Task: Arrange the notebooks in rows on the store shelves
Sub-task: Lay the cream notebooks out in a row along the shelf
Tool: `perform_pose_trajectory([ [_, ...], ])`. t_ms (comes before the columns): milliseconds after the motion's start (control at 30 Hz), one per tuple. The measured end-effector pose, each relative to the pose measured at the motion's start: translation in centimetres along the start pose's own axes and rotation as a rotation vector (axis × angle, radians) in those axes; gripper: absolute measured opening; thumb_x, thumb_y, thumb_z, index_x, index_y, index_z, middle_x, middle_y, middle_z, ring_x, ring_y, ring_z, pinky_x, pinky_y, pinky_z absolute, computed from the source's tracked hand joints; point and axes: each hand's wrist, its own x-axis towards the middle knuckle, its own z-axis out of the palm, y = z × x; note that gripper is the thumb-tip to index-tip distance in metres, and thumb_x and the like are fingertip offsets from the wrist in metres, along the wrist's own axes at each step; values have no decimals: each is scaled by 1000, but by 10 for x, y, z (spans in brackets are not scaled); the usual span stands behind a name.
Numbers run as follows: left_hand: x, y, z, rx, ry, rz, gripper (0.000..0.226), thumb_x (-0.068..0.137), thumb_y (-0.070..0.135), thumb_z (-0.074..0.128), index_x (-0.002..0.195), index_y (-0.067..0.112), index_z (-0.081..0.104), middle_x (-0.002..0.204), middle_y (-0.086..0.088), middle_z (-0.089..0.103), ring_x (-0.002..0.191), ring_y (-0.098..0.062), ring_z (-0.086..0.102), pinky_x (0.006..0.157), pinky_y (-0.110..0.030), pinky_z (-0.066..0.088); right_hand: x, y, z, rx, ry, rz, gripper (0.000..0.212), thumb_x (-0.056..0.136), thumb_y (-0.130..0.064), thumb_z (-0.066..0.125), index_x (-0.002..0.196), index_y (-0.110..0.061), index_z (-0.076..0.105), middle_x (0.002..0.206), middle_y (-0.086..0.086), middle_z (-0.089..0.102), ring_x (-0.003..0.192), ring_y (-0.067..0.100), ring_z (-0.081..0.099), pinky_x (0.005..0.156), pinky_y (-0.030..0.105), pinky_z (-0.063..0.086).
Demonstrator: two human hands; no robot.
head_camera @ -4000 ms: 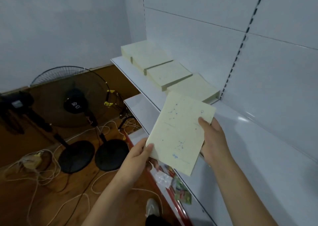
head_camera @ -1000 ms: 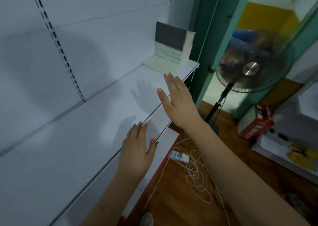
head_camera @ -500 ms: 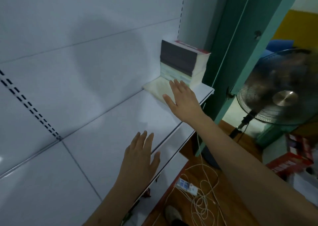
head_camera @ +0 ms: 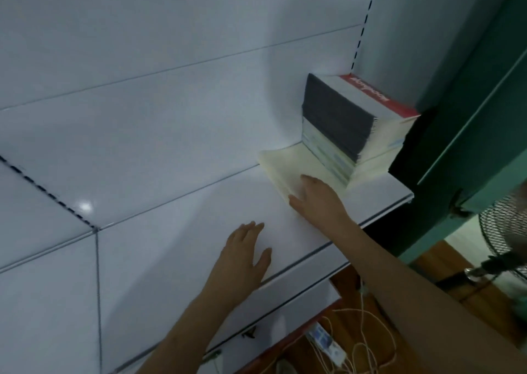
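Reaching for the low pile of notebooks

Lying flat at the far end of the white shelf (head_camera: 176, 248), a short pile of cream notebooks (head_camera: 281, 164) sits against the back panel, pressed up beside a much taller stack of notebooks (head_camera: 350, 122) with dark grey spines and a red-edged cover on top. The right hand (head_camera: 316, 199) rests palm down on the near corner of the cream pile, fingers spread loosely forward over the top cover and the thumb along the pile's front edge; nothing is pinched or lifted, the hand simply lies open on it. The left hand (head_camera: 242, 262) is well apart from the notebooks, flat and open on the bare shelf surface near its front lip, holding nothing. Both forearms stretch in from the lower right. Beyond the shelf end stands a green door frame (head_camera: 467, 134), with a standing fan (head_camera: 504, 242) past it. Down on the wooden floor lies a tangle of pale cable (head_camera: 368, 342) and a power strip (head_camera: 325, 342).
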Motion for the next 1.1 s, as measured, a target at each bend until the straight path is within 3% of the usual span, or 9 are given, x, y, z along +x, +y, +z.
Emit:
perform_pose_trajectory([
  [67,9,2,-5,-164,20,-99,51,101,40,49,149,28,37,147,14,37,136,-5,35,113,-19,22,1,1,-13,41,132,-84,22,99,-25,51,85,-8,57,78,12,62,71,28,60,65,39,51],
  [133,21,8,-10,-449,4,-240,40,100,43,51,139,37,47,143,16,46,125,-4,49,108,-25,37,-3,-6,-30,-2,291,-131,35,101,-21,47,67,-14,41,55,-1,46,49,16,45,50,31,36],
  [333,52,21,-27,-1473,130,-402,58,93,52,55,142,24,44,129,-14,62,111,-33,65,86,-50,57,-62,-64,-30,243,185,-436,26,102,-32,48,93,-18,68,70,-4,65,62,11,58,55,25,41],
  [467,42,-8,-27,-1487,413,-395,48,91,4,54,139,11,48,124,-18,65,105,-33,67,75,-42,58,-67,-68,-11,196,27,-619,37,100,-42,43,111,-19,71,101,-3,73,88,13,67,69,26,52],
  [667,25,-22,-34,-1416,513,-474,43,94,5,53,136,14,52,124,-11,68,112,-33,64,85,-45,54,9,-9,-6,-260,-240,-57,93,90,-68,44,156,-13,9,163,13,10,149,34,13,120,44,17],
  [767,16,-21,-34,-1399,490,-497,42,94,5,53,135,13,53,124,-13,68,114,-36,63,96,-52,51,20,-4,-5,-379,-310,-14,78,89,-58,51,144,-6,35,148,18,38,133,36,38,101,40,40],
  [833,10,-20,-35,-1379,468,-506,42,94,4,54,135,12,53,124,-13,68,113,-36,64,96,-52,51,17,-15,-11,-354,-276,-56,28,89,-33,56,94,-6,57,97,10,60,85,24,55,63,28,40],
  [900,5,-18,-37,-1358,426,-502,41,94,5,55,134,11,54,122,-12,69,107,-31,68,85,-44,58,18,-31,-16,-381,-119,-176,27,78,0,68,60,-7,50,61,5,52,57,21,54,50,22,32],
  [1100,-2,-3,-45,-1419,386,-491,41,101,42,45,132,17,57,114,-6,73,102,-24,71,78,-38,58,-29,-96,-40,-350,93,-376,15,74,7,70,81,-2,61,68,11,64,57,26,65,46,25,33],
])
